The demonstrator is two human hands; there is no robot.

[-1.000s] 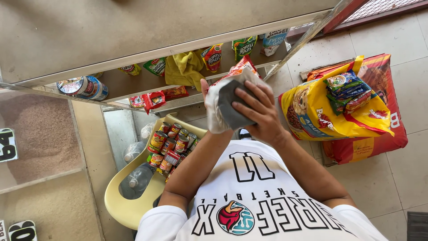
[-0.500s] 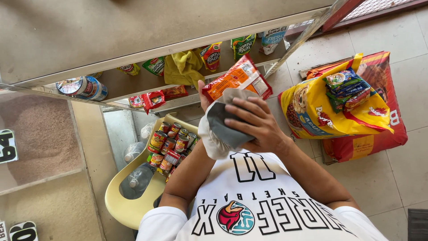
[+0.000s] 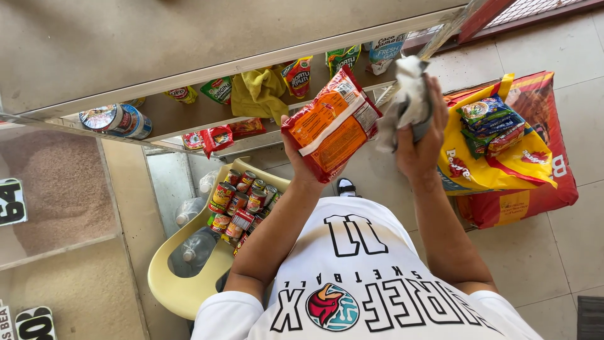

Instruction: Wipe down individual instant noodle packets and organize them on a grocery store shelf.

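My left hand [image 3: 301, 165] is closed around the lower edge of an orange noodle packet [image 3: 331, 123], holding it up tilted in front of the glass display shelf [image 3: 189, 119]. My right hand [image 3: 423, 140] is clenched on a crumpled grey-white cloth [image 3: 408, 99], raised just right of the packet and apart from it. Below my left arm, a yellow plastic chair [image 3: 182, 286] holds a stack of cans [image 3: 242, 204] and clear bottles [image 3: 192, 245]. On the floor at right, red and yellow sacks [image 3: 516, 182] carry a bundle of sachets [image 3: 491, 123].
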